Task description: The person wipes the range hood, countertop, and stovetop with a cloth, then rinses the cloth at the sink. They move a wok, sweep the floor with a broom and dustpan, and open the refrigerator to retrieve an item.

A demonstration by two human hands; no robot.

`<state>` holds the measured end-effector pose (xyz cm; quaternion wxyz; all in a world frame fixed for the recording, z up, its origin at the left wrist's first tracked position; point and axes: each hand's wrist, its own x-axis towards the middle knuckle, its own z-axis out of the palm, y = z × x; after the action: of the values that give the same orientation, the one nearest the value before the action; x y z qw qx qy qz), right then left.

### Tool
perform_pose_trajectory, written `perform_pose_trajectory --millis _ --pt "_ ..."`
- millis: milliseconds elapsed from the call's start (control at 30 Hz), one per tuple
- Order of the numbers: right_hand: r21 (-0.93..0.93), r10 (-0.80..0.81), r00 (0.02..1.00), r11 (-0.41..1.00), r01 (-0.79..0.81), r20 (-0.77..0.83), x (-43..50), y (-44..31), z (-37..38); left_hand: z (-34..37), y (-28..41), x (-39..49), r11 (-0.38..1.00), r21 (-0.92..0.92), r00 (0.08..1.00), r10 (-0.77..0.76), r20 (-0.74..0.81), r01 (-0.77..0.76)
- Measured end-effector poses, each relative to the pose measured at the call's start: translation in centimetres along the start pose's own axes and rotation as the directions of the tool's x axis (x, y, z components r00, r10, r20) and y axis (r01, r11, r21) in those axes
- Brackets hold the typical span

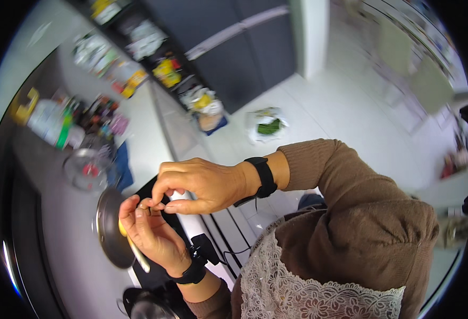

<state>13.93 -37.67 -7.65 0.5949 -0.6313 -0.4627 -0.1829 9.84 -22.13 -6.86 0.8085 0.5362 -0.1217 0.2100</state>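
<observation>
My left hand [150, 235] is palm up with bent fingers, in front of a dark frying pan [112, 227] on the stove. My right hand [200, 185] comes in from the right, and its thumb and index fingertips meet the fingertips of my left hand. Whether something small is pinched between them cannot be told. Behind my left hand a utensil with a pale handle [139, 255] and a yellow part leans across the pan's edge. Each wrist wears a black band.
A glass lid [86, 169] lies on the counter beside a blue cloth [124, 167], near bottles and jars. A pot [150, 307] stands at the bottom edge. Shelves hold packets [167, 73]. Green vegetables [269, 127] lie in a white bag on the floor.
</observation>
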Motion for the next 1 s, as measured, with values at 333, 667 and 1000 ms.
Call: perform_pose_trajectory --millis 333,667,1000 --pt "-0.199 0.523 0.659 0.682 -0.704 -0.54 -24.4 -6.4 -25.5 25.1 -17.6 -3.3 0.91 0.117 0.791 -0.405 0.458 0.399" --pt "0.098 0.37 0.104 0.488 -0.867 -0.923 -38.7 -17.8 -38.5 48.7 -29.2 -10.9 0.739 0.251 0.322 -0.538 0.779 0.625" --pt "0.147 0.15 -0.095 0.392 -0.908 -0.984 -45.8 -20.9 -47.1 64.6 -39.4 -12.7 0.659 0.357 0.069 -0.528 0.847 0.661"
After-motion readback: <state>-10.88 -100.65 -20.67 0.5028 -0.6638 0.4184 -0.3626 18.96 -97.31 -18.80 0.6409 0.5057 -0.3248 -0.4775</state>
